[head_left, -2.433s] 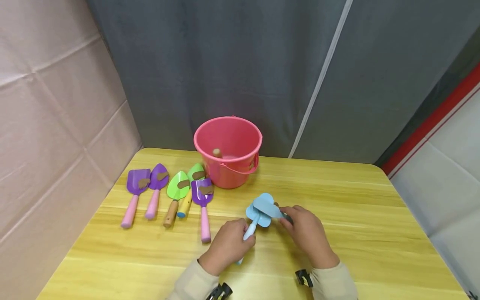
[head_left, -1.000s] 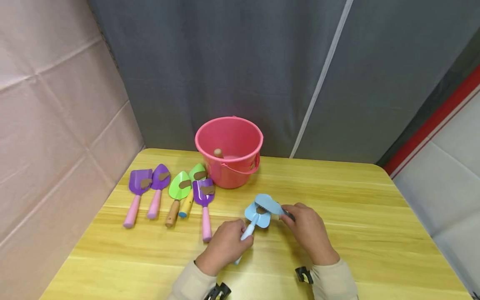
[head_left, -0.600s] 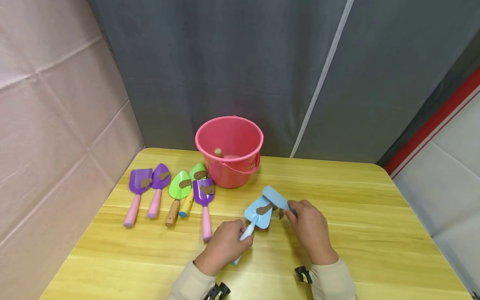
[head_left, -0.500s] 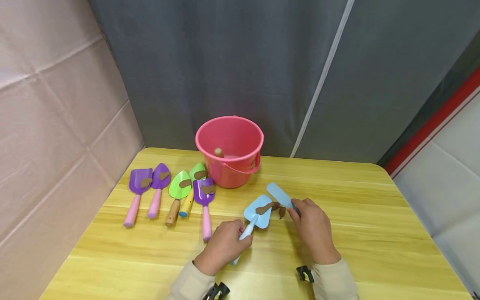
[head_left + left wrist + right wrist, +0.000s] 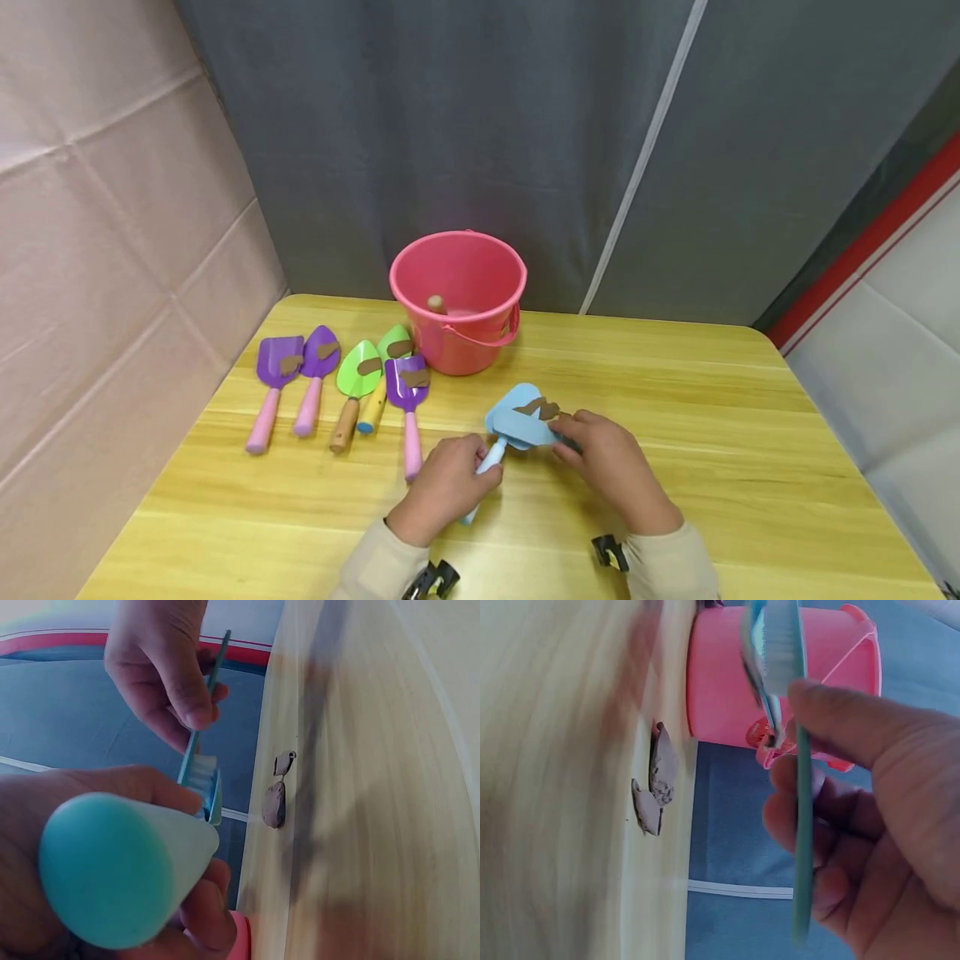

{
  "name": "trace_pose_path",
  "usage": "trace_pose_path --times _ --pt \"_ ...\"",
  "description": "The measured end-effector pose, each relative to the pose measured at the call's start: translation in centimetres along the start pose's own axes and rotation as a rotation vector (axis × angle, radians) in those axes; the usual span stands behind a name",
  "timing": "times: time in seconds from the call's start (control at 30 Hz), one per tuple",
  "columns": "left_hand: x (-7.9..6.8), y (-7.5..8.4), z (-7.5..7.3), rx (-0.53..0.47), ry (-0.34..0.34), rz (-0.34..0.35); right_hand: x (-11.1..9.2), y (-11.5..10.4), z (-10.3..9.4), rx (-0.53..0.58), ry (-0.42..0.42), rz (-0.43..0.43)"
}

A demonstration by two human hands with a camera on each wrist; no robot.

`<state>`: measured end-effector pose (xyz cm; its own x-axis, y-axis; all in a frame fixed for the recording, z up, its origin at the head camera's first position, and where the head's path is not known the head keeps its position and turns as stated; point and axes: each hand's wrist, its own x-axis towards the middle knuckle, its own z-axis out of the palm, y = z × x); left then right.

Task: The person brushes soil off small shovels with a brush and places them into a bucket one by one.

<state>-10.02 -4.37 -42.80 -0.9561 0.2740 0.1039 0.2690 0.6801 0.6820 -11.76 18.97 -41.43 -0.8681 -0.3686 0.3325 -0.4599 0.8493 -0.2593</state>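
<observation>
My left hand (image 5: 447, 487) grips the pale handle of a light blue garden trowel (image 5: 507, 400), its blade raised a little above the table. The thumb and fingers of my right hand (image 5: 611, 468) pinch a light blue brush (image 5: 521, 428). In the right wrist view, the brush's white bristles (image 5: 781, 645) face the trowel blade, which is seen edge-on. Brown clay-like pieces (image 5: 542, 407) show at the blade's right side in the head view; at least one overlaps the blade. Two brown pieces (image 5: 275, 804) lie on the wood in the left wrist view.
A pink bucket (image 5: 468, 337) stands at the back of the wooden table (image 5: 675, 375), a rounded wooden end visible inside. To its left lie several purple and green trowels (image 5: 358, 371), each with a brown piece on its blade. A grey curtain (image 5: 480, 125) hangs behind.
My right hand first swings the brush up and right, baring brown pieces by the trowel. Now the brush is back over the blade's near part. The left hand keeps its grip, nearly still.
</observation>
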Motion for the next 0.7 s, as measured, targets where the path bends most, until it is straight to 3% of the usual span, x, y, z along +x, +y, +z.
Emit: trace_pose_path --times 0.33,0.5,0.63,0.7 --pt "-0.19 0.07 -0.06 0.022 -0.021 0.012 0.12 0.06 0.19 0.012 0.056 0.147" --pt "-0.15 0.10 -0.20 0.016 -0.030 0.011 0.10 0.28 0.26 -0.012 0.125 0.206" --pt "-0.10 0.05 -0.33 0.010 -0.023 0.009 0.15 0.49 0.14 -0.031 0.184 0.197" --pt "-0.05 -0.05 -0.38 0.005 -0.018 0.005 0.17 0.51 -0.02 -0.025 0.169 0.161"
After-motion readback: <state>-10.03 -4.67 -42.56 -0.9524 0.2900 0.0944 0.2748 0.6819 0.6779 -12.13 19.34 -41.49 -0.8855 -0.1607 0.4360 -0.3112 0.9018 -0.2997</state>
